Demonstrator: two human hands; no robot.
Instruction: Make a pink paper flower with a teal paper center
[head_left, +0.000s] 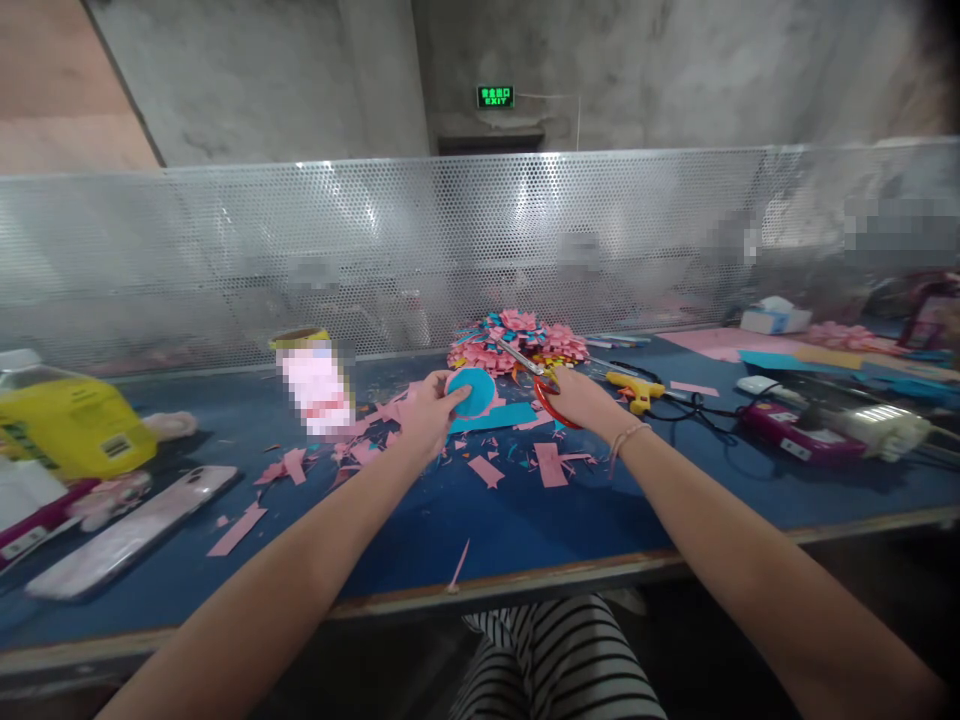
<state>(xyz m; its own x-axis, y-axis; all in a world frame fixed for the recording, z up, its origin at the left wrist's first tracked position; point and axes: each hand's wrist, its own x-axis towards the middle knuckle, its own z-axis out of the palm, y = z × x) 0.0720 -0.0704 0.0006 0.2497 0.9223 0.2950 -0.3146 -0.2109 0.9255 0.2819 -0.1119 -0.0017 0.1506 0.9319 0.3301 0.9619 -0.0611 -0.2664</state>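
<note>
My left hand (433, 408) pinches a round blue paper disc (474, 394) with a pink edge showing around it, thumb on its face. In my right hand (581, 400) are scissors with red handles (550, 402); their metal blades point up and to the left, above and to the right of the disc, not touching it. A blue paper strip (517, 415) lies on the table beneath. Behind the hands sits a heap of pink and blue paper pieces (517, 340). Pink scraps (551, 465) are scattered around.
On the blue table (480, 540), a phone (135, 530) and yellow-labelled bottle (75, 425) are at left. To the right are a yellow glue gun (637, 391), cables, a purple box (799, 435) and paper sheets (720, 343). A perforated metal screen (480, 220) stands behind.
</note>
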